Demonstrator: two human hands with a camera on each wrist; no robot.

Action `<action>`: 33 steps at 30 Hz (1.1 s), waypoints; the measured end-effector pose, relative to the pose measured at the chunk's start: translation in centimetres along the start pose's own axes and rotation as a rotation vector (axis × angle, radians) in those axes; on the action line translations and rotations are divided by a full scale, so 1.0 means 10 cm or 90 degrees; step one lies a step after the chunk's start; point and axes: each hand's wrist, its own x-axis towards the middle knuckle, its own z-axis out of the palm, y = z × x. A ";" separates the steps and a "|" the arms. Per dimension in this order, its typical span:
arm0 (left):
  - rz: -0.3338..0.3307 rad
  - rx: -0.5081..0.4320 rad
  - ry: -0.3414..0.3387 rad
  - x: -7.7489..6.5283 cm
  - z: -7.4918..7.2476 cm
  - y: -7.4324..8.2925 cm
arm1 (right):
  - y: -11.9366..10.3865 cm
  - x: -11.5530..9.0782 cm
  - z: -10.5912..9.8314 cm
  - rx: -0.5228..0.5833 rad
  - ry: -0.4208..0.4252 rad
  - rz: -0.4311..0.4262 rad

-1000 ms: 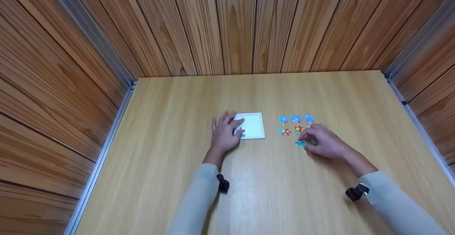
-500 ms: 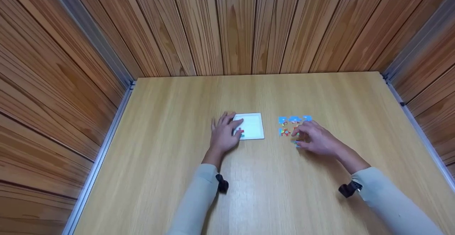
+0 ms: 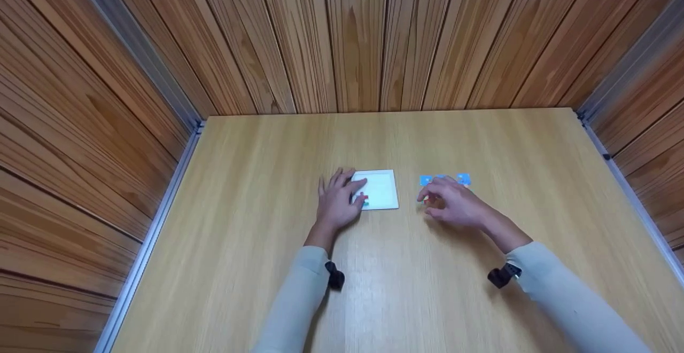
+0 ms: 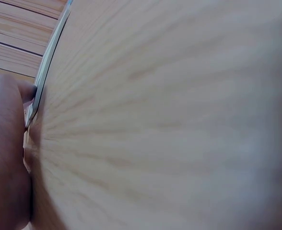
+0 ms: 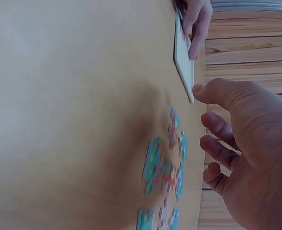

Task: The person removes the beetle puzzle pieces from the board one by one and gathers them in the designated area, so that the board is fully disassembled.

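Observation:
My left hand [image 3: 337,203] rests on the left side of a square white puzzle tray [image 3: 382,188], fingers spread and thumb reaching over its inside. A small red and green jigsaw piece [image 3: 365,200] shows by that thumb in the tray's near left corner. Over the loose jigsaw pieces is my right hand [image 3: 450,200], bent fingers apart from the thumb. Its wrist view shows no piece between the thumb [image 5: 213,92] and the visible fingers. Below it lie green pieces [image 5: 152,160] and red and blue ones; in the head view the hand covers most of them.
Blue jigsaw pieces [image 3: 464,178] lie in a row at the back of the group, right of the tray. The wooden table [image 3: 267,182] is bounded by plank walls [image 3: 352,48] behind and at the sides, with metal rails [image 3: 155,235] along the side edges.
My right hand has moved left across the loose pieces, from the green ones towards the tray, its fingers less closed together. My left hand has stayed on the tray.

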 end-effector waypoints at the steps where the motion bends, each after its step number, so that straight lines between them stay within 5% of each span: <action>1: 0.001 0.000 0.000 0.00 0.00 0.00 | -0.02 0.03 0.01 0.003 -0.003 0.003; 11: -0.001 0.000 -0.004 0.01 0.02 -0.01 | -0.22 0.27 0.09 0.036 -0.026 0.047; 33: 0.003 0.036 -0.040 0.02 -0.03 -0.01 | -0.44 0.68 0.48 0.079 -0.031 -0.002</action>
